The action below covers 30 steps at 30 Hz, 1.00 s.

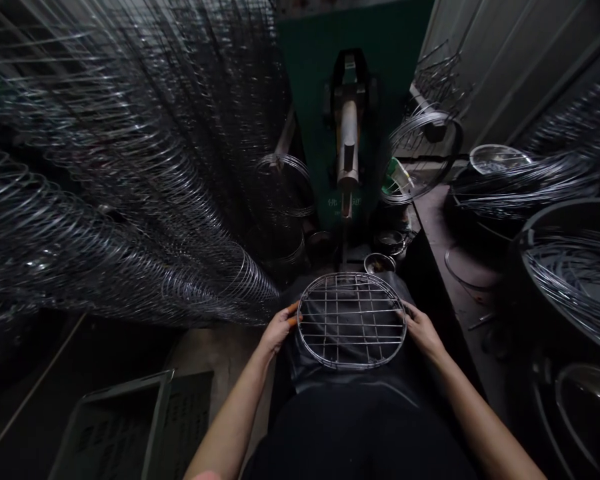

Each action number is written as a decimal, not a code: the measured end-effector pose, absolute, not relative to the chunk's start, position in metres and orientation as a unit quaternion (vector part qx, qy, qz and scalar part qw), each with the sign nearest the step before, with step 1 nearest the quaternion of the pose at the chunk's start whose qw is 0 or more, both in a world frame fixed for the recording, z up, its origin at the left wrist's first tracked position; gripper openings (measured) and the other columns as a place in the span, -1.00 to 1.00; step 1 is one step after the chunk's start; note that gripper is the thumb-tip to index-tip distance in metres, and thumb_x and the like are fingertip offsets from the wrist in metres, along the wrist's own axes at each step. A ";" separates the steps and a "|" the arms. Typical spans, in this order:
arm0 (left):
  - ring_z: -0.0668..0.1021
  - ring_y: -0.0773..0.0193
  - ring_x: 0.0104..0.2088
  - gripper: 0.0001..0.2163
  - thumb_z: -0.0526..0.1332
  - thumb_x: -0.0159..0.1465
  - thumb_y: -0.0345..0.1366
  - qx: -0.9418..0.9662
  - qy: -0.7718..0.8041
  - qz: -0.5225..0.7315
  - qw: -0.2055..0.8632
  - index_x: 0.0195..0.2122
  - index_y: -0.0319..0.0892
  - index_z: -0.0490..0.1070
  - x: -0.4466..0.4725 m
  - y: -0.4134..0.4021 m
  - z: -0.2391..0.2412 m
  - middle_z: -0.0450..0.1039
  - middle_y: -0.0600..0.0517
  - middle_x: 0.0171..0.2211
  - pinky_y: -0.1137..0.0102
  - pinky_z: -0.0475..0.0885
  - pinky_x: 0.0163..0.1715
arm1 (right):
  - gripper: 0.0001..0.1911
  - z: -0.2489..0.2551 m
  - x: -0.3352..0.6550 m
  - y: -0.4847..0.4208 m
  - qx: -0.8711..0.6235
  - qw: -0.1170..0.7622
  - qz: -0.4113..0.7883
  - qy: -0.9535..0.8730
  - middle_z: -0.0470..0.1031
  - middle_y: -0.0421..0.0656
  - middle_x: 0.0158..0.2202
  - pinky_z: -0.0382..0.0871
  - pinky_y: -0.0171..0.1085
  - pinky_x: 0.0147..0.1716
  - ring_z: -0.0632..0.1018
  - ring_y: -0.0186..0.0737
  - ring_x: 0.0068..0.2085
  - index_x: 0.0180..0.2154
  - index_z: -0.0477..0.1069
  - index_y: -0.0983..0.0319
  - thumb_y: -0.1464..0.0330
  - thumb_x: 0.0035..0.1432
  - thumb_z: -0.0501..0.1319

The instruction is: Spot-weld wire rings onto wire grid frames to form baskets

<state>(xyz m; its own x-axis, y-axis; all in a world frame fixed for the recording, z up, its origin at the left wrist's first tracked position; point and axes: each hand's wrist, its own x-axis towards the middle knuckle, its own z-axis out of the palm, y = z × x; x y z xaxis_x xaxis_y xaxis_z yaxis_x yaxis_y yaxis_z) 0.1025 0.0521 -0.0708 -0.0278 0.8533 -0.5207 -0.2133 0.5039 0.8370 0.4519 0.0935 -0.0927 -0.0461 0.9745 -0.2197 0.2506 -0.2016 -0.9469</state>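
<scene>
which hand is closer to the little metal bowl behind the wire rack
Right. The right hand is at the right edge of the wire rack, just below and to the right of the small metal bowl. The left hand is farther away, at the rack's opposite edge.

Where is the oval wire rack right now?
In the head view, the oval wire rack is held between the person's left hand and right hand, just below a small metal bowl.

From my head, the camera faces forward and down, close above my left hand (279, 329) and right hand (422, 331).
</scene>
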 end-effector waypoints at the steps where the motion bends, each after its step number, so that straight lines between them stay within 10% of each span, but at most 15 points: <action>1: 0.49 0.08 -0.05 -0.40 0.42 -0.15 -0.20 0.270 0.585 0.416 0.642 -0.02 -0.18 0.41 0.103 0.052 -0.071 0.52 -0.04 -0.15 0.22 0.24 0.08 | -0.45 -0.093 0.451 0.092 -0.593 0.366 0.500 -0.514 0.50 -0.08 -0.06 0.24 -0.03 0.06 0.45 0.02 0.02 -0.05 0.44 0.19 0.05 -0.06 0.23; 30: 0.28 0.10 0.16 -0.47 0.22 0.12 -0.04 0.535 0.573 0.321 0.531 0.09 -0.12 0.29 0.083 0.048 -0.074 0.31 0.00 0.11 0.23 0.04 0.21 | -0.49 -0.090 0.457 0.080 -0.614 0.354 0.472 -0.525 0.52 -0.10 -0.09 0.28 -0.06 0.05 0.47 0.01 0.00 -0.08 0.47 0.19 0.09 -0.07 0.24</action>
